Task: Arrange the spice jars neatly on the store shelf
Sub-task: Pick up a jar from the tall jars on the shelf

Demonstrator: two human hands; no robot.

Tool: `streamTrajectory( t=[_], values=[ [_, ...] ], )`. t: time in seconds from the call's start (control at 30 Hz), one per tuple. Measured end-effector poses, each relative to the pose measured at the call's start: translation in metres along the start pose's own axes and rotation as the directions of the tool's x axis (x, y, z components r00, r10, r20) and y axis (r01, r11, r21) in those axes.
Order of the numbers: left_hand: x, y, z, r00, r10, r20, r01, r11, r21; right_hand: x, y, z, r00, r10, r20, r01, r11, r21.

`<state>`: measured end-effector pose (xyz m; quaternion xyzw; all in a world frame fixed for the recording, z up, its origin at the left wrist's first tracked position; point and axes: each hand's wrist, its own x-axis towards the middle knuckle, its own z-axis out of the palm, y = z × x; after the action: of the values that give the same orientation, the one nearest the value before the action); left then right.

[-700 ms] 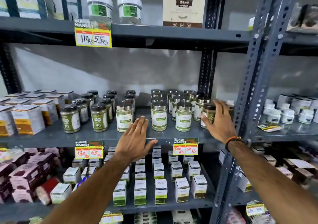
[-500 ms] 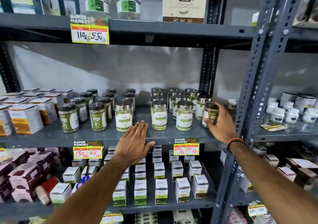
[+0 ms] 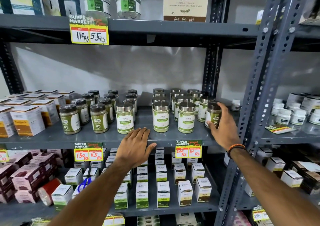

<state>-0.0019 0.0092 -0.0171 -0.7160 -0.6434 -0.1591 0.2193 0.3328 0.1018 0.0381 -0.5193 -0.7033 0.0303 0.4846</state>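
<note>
**Right hand grips a stray dark-lidded jar at the shelf's right end**

The right hand (image 3: 223,123) is closed around a dark-lidded jar (image 3: 213,114), thumb in front, fingers over the lid's far side. The jar stands upright at the right end of the shelf (image 3: 52,139), just beside the steel-lidded jars (image 3: 186,117). Matching dark-lidded jars (image 3: 99,118) stand well apart to the left. The left hand (image 3: 135,147) lies flat and empty on the shelf edge, nearer those. The right arm reaches forward, wrist slightly bent.
</note>
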Motion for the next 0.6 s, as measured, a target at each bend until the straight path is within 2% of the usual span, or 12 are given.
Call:
streamTrajectory(
  t=[0.17, 0.3, 0.6],
  values=[
    [-0.003, -0.001, -0.011, 0.997, 0.038, 0.068, -0.038, 0.999, -0.001, -0.006, -0.043, -0.018, 0.991, -0.112, -0.079, 0.113, 0.993, 0.017],
    [-0.012, -0.005, -0.042, 0.994, 0.099, 0.036, -0.100, 0.995, 0.011, -0.008, -0.096, -0.026, 0.979, -0.194, -0.064, 0.200, 0.974, 0.105],
    [-0.048, -0.092, -0.141, 0.992, -0.059, -0.108, 0.065, 0.997, 0.050, -0.029, -0.218, 0.029, 0.948, -0.319, 0.008, 0.300, 0.897, 0.324]
  ],
)
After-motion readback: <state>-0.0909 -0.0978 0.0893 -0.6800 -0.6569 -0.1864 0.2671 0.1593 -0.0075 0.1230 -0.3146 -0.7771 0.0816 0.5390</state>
